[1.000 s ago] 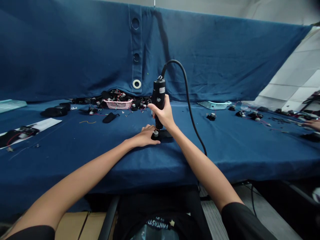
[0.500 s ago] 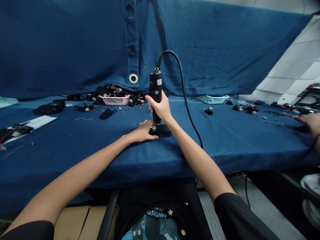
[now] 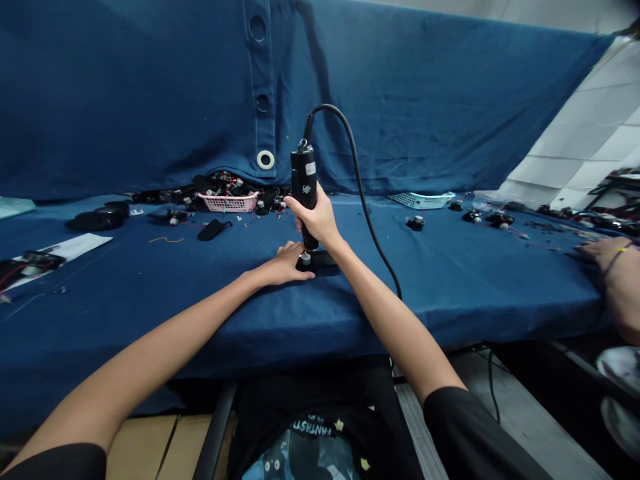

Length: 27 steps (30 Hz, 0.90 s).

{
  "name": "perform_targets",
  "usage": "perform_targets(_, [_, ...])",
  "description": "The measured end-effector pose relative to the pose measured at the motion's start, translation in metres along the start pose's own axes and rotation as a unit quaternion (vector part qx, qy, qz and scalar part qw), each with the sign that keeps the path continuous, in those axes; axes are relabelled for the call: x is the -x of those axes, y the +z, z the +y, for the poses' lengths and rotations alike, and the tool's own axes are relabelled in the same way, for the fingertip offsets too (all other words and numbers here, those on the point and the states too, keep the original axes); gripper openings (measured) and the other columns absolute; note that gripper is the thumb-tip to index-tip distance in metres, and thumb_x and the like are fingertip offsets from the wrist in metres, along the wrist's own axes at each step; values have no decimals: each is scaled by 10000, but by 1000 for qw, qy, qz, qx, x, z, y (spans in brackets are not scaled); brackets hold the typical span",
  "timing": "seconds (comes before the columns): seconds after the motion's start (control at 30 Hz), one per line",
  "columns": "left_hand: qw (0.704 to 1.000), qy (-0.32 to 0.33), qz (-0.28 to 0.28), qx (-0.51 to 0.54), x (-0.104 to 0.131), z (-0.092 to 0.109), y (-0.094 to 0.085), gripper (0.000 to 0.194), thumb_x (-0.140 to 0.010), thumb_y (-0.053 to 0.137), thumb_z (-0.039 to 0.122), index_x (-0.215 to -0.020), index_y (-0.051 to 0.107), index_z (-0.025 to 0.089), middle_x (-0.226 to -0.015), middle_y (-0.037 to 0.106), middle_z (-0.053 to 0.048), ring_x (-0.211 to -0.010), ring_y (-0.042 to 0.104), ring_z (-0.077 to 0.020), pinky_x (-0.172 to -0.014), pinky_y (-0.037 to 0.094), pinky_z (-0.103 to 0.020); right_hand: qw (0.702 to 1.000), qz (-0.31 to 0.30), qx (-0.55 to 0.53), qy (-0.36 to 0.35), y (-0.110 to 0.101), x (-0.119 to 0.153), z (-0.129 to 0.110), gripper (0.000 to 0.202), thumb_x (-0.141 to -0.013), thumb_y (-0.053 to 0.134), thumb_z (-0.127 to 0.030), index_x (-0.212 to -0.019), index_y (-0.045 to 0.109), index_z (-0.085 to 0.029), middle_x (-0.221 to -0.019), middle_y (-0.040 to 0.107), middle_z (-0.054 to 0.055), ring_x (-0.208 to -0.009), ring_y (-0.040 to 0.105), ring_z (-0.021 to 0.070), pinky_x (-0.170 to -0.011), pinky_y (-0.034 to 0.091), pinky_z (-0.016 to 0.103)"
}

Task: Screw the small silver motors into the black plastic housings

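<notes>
My right hand (image 3: pixel 320 219) is wrapped round a black electric screwdriver (image 3: pixel 303 175), which stands nearly upright with its cord looping from the top. Its lower end meets a small silver motor-like cylinder (image 3: pixel 305 259) on a black plastic part (image 3: pixel 325 261) lying on the cloth. My left hand (image 3: pixel 289 263) grips the left end of that part, thumb in front and fingers behind. The screwdriver's bit and whatever it touches are too small to make out.
A pink basket (image 3: pixel 230 203) heaped with wired black parts stands at the back, a pale blue basket (image 3: pixel 423 200) right of it. A black pouch-shaped piece (image 3: pixel 214 230) and white paper (image 3: pixel 83 247) lie leftward. At far right is another person's hand (image 3: pixel 613 260).
The view has shifted slightly, and the screwdriver leans a little more to the left. Both my hands keep their holds. The other person's hand at the right has come further into view.
</notes>
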State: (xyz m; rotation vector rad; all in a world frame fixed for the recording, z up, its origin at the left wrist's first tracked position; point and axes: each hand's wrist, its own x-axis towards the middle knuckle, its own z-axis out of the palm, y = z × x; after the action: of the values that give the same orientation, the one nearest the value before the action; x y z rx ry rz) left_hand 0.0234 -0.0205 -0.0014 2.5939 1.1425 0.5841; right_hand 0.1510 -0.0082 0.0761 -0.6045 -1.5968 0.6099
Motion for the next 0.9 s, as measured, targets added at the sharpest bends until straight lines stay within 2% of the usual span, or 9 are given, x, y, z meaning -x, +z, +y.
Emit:
perform_targets(0.3, [1000, 8, -1, 3, 1, 2, -2, 609, -793, 676, 489, -1292, 509, 181, -1262, 554, -139, -1181, 471, -337, -1008, 381, -485, 1000, 25, -1, -2, -4, -2, 5, 469, -763, 674, -642, -850, 417, -259, -567, 511, -82, -373, 473, 100, -377, 414, 285])
perform_targets(0.6, [1000, 7, -4, 2, 1, 3, -3, 609, -794, 667, 496, -1299, 497, 200, -1267, 551, -132, -1174, 477, -333, -1002, 391, -480, 1000, 24, 4, 2, -4, -2, 5, 466, -765, 673, -636, -849, 407, -263, -578, 505, -75, -382, 469, 110, -388, 408, 306])
perform_targets(0.9, [1000, 6, -3, -2, 1, 2, -1, 594, -789, 676, 486, -1268, 517, 171, -1221, 560, -138, -1165, 477, -345, -983, 388, -467, 999, 35, -13, 2, -4, -3, 8, 483, -753, 695, -623, -847, 403, -250, -558, 486, -87, -367, 463, 95, -373, 401, 279])
